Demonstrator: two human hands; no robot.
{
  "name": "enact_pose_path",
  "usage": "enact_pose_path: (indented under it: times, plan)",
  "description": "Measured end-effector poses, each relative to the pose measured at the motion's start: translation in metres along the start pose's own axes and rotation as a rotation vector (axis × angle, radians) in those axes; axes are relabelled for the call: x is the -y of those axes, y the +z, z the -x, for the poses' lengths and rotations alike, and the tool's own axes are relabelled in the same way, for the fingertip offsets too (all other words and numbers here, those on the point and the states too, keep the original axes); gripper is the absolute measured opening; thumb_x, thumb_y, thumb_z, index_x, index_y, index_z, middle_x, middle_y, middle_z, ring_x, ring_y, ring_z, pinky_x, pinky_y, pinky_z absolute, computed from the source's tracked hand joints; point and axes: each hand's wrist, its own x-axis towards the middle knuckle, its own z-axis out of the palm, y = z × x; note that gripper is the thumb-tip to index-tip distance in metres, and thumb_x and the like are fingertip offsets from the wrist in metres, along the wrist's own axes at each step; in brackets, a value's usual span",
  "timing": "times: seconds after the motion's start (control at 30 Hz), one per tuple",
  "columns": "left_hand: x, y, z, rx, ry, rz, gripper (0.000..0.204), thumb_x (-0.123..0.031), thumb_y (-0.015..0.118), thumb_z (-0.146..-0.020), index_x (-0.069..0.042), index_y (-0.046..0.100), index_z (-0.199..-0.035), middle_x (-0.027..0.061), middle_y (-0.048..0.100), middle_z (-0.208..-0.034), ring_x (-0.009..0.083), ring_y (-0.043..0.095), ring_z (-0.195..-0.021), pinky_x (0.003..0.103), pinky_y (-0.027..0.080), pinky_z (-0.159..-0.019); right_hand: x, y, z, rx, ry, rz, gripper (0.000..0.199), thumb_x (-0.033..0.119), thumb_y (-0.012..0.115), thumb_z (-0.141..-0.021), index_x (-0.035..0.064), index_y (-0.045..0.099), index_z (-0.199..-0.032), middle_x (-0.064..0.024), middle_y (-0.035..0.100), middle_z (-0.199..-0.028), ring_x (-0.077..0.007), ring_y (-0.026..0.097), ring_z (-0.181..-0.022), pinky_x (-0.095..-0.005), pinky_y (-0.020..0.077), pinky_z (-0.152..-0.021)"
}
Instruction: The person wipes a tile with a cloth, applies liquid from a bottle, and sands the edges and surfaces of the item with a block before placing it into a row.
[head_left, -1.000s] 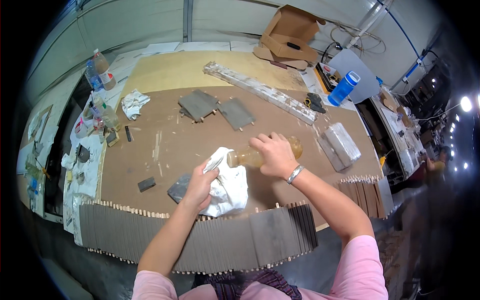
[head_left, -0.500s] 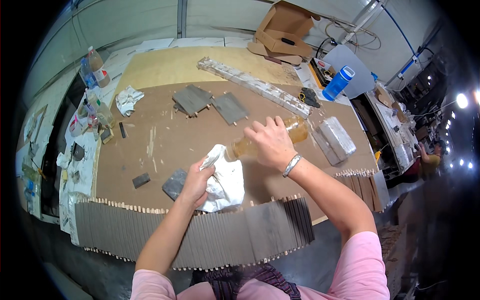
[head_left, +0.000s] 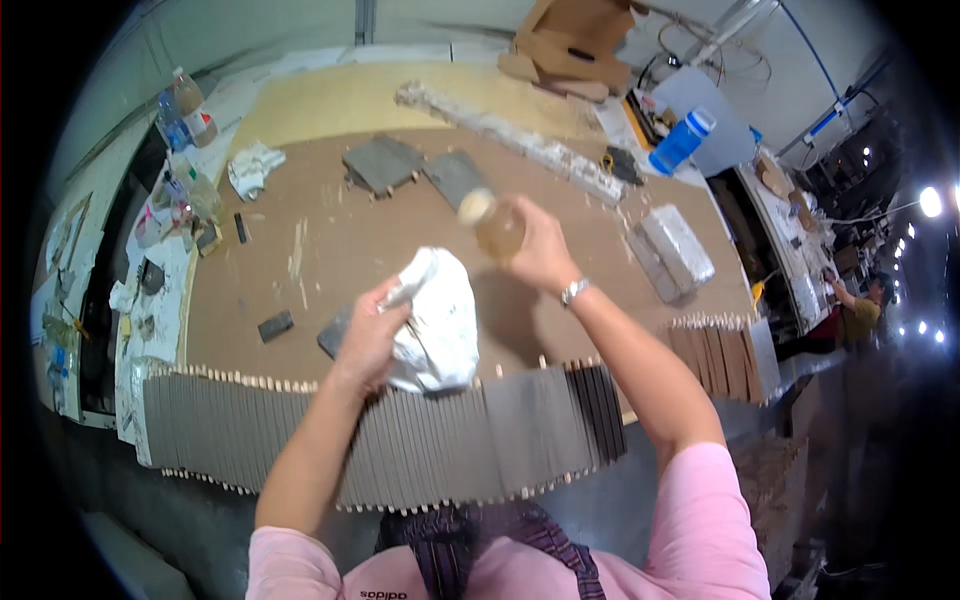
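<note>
My left hand (head_left: 372, 335) is closed on a crumpled white cloth (head_left: 438, 320), which hangs above the near edge of the table. In my right hand (head_left: 540, 248) is a bottle (head_left: 497, 232) of amber liquid, its pale cap end pointing up and to the left. Bottle and cloth are apart. Below the cloth, a long row of thin grey wooden slats (head_left: 430, 445) with light dowel pegs at both ends runs along the table's front. A dark grey block (head_left: 335, 330) lies partly hidden behind my left hand.
Grey pegged panels (head_left: 385, 165) lie farther back on the brown board (head_left: 340, 230). A paint-stained white bar (head_left: 510, 140) crosses behind them. To the right are a wrapped block (head_left: 675, 250), brown slats (head_left: 712, 355) and a blue bottle (head_left: 683, 140). Bottles and rags line the left side.
The bottle has been lifted away from the cloth and turned from lying tilted over it to cap upward. The cloth has risen slightly with my left hand. The whole view has shifted a little.
</note>
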Motion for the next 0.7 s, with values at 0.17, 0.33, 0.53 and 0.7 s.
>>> enact_pose_path:
  times: [0.17, 0.33, 0.53, 0.7]
  plan:
    - [-0.023, 0.006, 0.027, 0.155, 0.313, -0.508, 0.05, 0.009, 0.043, -0.085, 0.002, 0.052, -0.134, 0.0147, 0.06, -0.128, 0.021, 0.057, -0.118, 0.031, 0.041, -0.102, -0.044, 0.042, 0.0, -0.085, 0.289, -0.579, 0.077, 0.008, 0.083, -0.058, 0.0025, 0.046, -0.125, -0.0145, 0.062, -0.115, -0.0273, 0.057, -0.115, -0.0358, 0.0447, -0.1]
    - [-0.022, 0.017, 0.05, 0.252, 0.384, -0.784, 0.049, 0.009, 0.043, -0.083, 0.003, 0.053, -0.131, 0.0181, 0.058, -0.131, 0.0262, 0.053, -0.125, 0.033, 0.036, -0.107, -0.046, 0.054, 0.011, -0.105, 0.33, -0.456, 0.094, 0.005, 0.088, -0.054, 0.0005, 0.039, -0.133, -0.019, 0.055, -0.127, -0.0326, 0.054, -0.119, -0.0384, 0.0434, -0.102]
    - [-0.018, 0.009, 0.065, 0.129, 0.563, -0.902, 0.055, 0.012, 0.044, -0.076, 0.003, 0.054, -0.13, 0.0214, 0.058, -0.13, 0.0318, 0.054, -0.124, 0.034, 0.039, -0.105, -0.023, -0.002, 0.099, -0.136, 0.332, -0.018, 0.055, 0.023, 0.076, -0.071, -0.0014, 0.056, -0.115, -0.0175, 0.063, -0.101, -0.0266, 0.062, -0.09, -0.0368, 0.0511, -0.08]
    - [0.004, 0.073, 0.115, 0.653, 0.889, -1.407, 0.048, 0.0, 0.057, -0.073, 0.0, 0.059, -0.121, 0.0139, 0.059, -0.128, 0.0284, 0.056, -0.119, 0.047, 0.041, -0.104, 0.029, -0.053, 0.205, 0.152, 0.549, 0.02, 0.037, 0.024, 0.074, -0.072, -0.0016, 0.065, -0.097, -0.0157, 0.063, -0.086, -0.0288, 0.062, -0.077, -0.038, 0.0504, -0.072]
